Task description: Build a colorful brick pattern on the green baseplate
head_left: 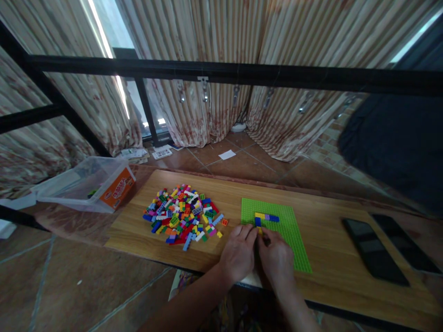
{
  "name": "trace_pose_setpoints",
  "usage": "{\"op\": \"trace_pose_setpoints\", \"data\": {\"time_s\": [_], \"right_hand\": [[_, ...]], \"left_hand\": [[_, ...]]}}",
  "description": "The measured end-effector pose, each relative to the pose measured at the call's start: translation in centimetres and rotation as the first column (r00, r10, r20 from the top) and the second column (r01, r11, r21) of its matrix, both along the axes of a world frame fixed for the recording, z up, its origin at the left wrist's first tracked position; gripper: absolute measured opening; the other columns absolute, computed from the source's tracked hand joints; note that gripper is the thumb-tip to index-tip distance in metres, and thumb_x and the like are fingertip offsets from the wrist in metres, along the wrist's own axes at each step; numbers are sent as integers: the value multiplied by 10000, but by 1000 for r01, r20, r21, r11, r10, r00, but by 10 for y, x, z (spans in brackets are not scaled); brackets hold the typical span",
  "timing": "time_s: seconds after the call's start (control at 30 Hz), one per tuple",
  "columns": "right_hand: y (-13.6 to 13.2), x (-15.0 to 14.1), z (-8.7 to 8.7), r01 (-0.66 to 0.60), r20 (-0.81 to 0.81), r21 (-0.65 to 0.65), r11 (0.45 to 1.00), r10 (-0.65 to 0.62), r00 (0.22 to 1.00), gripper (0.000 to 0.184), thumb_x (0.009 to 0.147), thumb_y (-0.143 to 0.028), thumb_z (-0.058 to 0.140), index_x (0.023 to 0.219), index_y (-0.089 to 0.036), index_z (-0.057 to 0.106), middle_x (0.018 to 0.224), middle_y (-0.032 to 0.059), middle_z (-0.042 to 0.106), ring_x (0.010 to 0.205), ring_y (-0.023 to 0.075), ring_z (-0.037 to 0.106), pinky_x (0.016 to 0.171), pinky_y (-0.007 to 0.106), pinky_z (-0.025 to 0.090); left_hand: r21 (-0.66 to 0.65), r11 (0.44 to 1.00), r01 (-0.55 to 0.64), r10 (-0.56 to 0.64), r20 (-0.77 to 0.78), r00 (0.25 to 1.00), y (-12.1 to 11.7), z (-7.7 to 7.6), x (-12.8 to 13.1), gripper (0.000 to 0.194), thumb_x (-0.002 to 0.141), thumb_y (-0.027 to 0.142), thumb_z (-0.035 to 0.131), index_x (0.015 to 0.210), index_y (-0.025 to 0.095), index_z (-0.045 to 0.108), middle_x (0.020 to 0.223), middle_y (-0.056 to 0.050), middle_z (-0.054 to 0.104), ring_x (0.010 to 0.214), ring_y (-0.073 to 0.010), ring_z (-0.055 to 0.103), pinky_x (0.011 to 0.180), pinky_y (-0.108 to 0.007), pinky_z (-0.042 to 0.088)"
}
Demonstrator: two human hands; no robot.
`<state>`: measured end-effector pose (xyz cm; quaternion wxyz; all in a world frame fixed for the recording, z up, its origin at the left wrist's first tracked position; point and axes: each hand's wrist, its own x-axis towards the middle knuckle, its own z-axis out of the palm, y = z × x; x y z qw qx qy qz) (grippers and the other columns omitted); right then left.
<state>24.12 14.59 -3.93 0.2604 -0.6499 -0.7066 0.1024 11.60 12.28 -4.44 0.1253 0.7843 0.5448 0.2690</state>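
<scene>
While I seem to be fitting a yellow brick [260,230] just near of the set bricks [267,217] on the green baseplate [287,237], the next move likely calls for straight alignment and a firm press. My left grip [238,251] and right grip [278,256] crowd its sides, fingers bunched; whether either is clamped on it, I cannot tell.

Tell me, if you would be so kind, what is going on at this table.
A person's left hand and right hand are close together at the near left part of a green baseplate, around a small yellow brick; they partly hide it, so the exact grip is unclear. Just beyond, a blue brick and a short row of coloured bricks sit on the plate. A loose pile of mixed bricks lies to the left on the wooden table.
</scene>
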Motion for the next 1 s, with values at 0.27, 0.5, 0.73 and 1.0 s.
{"op": "trace_pose_setpoints", "data": {"time_s": [0.27,0.5,0.73,1.0], "right_hand": [[0,4,-8,-31,3,3,1000,31,1000,355,902,-318,416,1055,-146,685,963,114,705,820,204,640,733,304,444],[-2,1,-9,-38,-33,21,999,39,999,358,918,-315,403,1064,-143,682,968,116,691,814,196,627,741,304,450],[-7,0,-14,-37,-41,61,997,40,998,404,938,-343,358,1119,-147,661,978,120,673,841,210,627,765,324,465],[-7,0,-12,-39,-44,37,999,40,998,404,941,-328,360,1119,-126,661,1003,133,672,844,214,625,774,333,468]], "left_hand": [[-31,999,-24,23,-44,999,-1,-1,2,483,863,160,477,1346,151,464,1340,-116,509,1178,-258,463,1066,-424,400],[-29,999,-26,23,-78,997,0,-1,3,451,873,174,473,1323,146,483,1330,-116,518,1176,-260,462,1055,-420,404],[-1,1000,-21,21,-78,997,-1,0,2,449,892,189,463,1341,159,466,1328,-108,524,1165,-247,465,1062,-406,397],[-17,999,-39,37,-92,995,-1,0,3,437,907,193,449,1342,168,473,1345,-91,514,1180,-255,452,1060,-404,387]]}}
